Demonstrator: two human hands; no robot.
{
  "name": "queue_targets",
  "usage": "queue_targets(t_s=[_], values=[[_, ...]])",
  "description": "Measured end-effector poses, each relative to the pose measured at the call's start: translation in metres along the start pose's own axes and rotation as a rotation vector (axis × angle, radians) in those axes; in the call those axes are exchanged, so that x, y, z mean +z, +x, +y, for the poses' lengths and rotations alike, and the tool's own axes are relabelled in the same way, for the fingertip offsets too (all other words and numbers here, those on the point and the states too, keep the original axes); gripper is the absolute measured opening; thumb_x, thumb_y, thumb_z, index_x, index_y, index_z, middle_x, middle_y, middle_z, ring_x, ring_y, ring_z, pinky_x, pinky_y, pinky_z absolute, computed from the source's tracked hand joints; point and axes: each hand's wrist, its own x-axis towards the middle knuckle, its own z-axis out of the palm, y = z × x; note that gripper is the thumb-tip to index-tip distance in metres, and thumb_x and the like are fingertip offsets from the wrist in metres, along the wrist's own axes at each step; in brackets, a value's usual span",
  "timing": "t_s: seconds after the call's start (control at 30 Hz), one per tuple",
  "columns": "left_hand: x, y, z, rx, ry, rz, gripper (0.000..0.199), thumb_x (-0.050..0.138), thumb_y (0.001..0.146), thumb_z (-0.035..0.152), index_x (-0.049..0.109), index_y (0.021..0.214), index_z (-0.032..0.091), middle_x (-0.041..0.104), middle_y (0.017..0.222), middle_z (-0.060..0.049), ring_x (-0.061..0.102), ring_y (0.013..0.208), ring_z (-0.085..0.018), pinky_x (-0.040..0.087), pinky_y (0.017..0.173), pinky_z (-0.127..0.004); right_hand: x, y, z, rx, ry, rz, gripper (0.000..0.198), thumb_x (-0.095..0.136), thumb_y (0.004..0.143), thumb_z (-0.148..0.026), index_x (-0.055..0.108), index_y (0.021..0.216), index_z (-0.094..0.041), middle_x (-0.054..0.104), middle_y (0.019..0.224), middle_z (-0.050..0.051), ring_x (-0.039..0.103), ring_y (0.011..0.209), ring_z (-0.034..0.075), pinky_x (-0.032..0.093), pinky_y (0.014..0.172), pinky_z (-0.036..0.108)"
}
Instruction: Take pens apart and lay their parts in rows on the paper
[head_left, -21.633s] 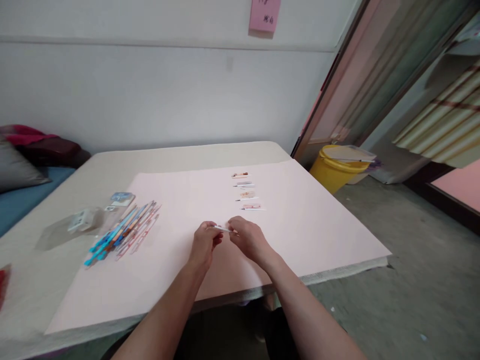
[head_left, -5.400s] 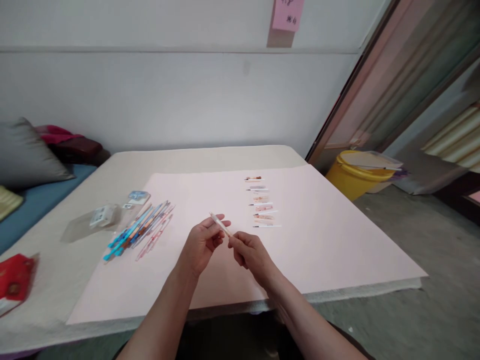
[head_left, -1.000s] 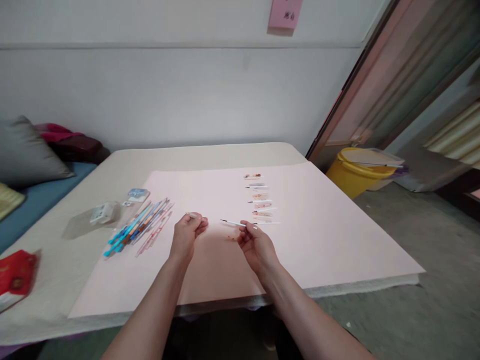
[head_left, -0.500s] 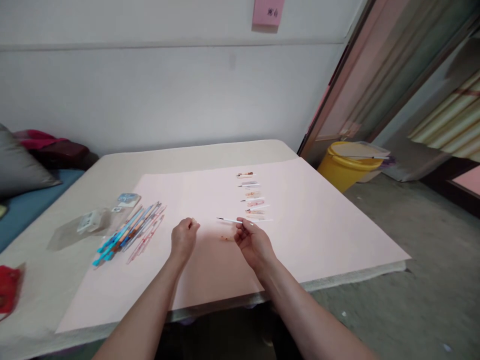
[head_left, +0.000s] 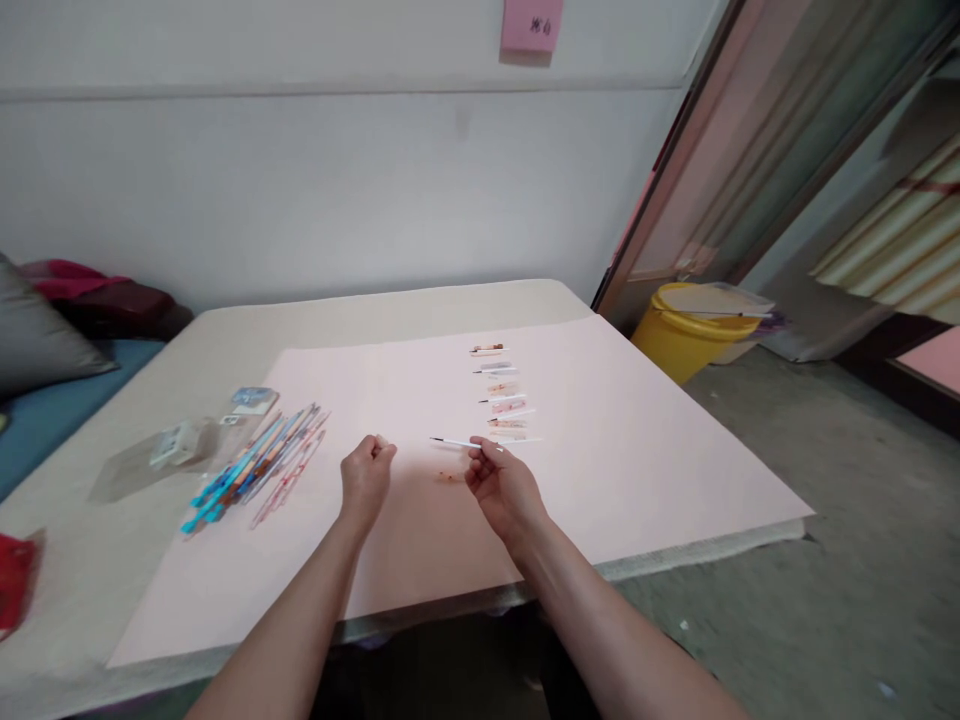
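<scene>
Between the thumb and fingers of my right hand (head_left: 506, 490) is a thin white pen refill (head_left: 454, 442), its dark tip pointing left. My left hand (head_left: 365, 478) is closed a short way to the left; a small pale bit shows at its fingertips, too little to name. On the pink sheet (head_left: 645, 470), a pale patterned pen part (head_left: 450, 477) lies partly behind my right hand. Beyond that hand, refills and pen parts (head_left: 510, 405) lie in a column of small groups.
To the left lies a bundle of pens (head_left: 259, 470), some with blue ends. Beside it are a clear plastic bag (head_left: 124, 475) and a blue-and-white packet (head_left: 253, 400). A red object (head_left: 16, 580) sits at the left edge. Right of the table stands a yellow bin (head_left: 664, 340).
The view has shifted very slightly. Both hands keep nearly the same pose, and the refill stays in my right hand.
</scene>
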Motion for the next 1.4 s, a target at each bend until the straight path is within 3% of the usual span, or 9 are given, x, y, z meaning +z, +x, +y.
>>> queue_targets(t_s=[1.03, 1.4], values=[[0.005, 0.0, -0.008, 0.001, 0.11, -0.013, 0.021, 0.049, 0.079, 0.038, 0.048, 0.067, 0.021, 0.052, 0.06, 0.002, 0.045, 0.055, -0.013, 0.027, 0.054, -0.024, -0.002, 0.001, 0.005, 0.009, -0.019, -0.005, 0.009, 0.064, 0.071, -0.013, 0.067, 0.079, -0.012, 0.061, 0.061, 0.002, 0.054, 0.052, 0.007, 0.046, 0.05, 0.017], [-0.002, 0.011, -0.001, 0.035, 0.239, -0.116, 0.031, 0.046, 0.081, 0.041, 0.047, 0.057, 0.021, 0.048, 0.056, 0.0, 0.042, 0.053, -0.014, 0.025, 0.052, -0.026, 0.001, 0.0, 0.004, 0.031, -0.023, 0.001, 0.009, 0.066, 0.069, -0.014, 0.067, 0.078, -0.013, 0.062, 0.062, 0.002, 0.055, 0.053, 0.008, 0.046, 0.05, 0.018]])
